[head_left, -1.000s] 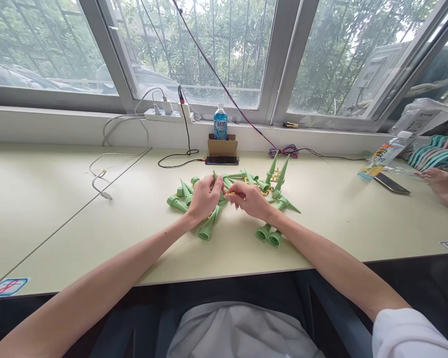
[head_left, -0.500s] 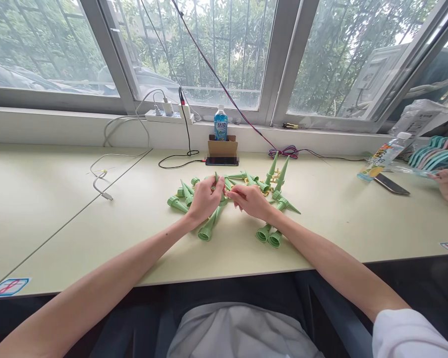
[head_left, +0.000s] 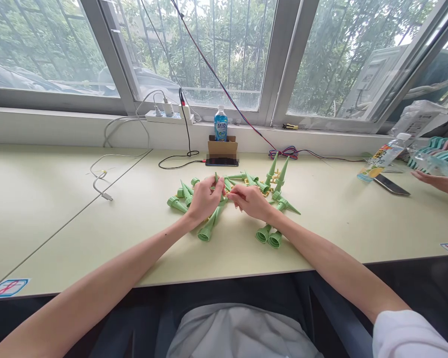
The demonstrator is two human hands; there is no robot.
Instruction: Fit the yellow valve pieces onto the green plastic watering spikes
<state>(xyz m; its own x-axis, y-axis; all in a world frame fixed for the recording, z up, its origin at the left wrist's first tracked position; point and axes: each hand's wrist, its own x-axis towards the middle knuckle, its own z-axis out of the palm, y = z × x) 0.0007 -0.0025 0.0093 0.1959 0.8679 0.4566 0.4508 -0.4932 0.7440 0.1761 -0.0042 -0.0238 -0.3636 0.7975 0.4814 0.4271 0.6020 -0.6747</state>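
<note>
My left hand (head_left: 205,199) is closed around a green plastic plant-watering spike, whose tip (head_left: 216,176) pokes up above the thumb. Close beside it, my right hand (head_left: 251,200) is pinched near the spike's side; a small yellow piece (head_left: 229,194) shows at its fingertips. Around both hands lie several more green cone-shaped spikes. One with a threaded open end (head_left: 205,232) lies below my left hand, and a pair of them (head_left: 269,236) lies under my right forearm. Two spikes (head_left: 281,175) stand upright at the right, next to small yellow parts (head_left: 277,174).
Behind the spikes, a phone (head_left: 222,161) leans by a cardboard box (head_left: 223,147) with a blue bottle (head_left: 220,124). A cable bundle (head_left: 283,152) lies nearby. At right are a tilted drink bottle (head_left: 383,158), another phone (head_left: 392,185), hangers (head_left: 438,149) and another person's hand (head_left: 440,183).
My two hands stay almost in place, with only slight finger movement. At the right, the other person's hand has shifted left and opened beneath clear plastic.
</note>
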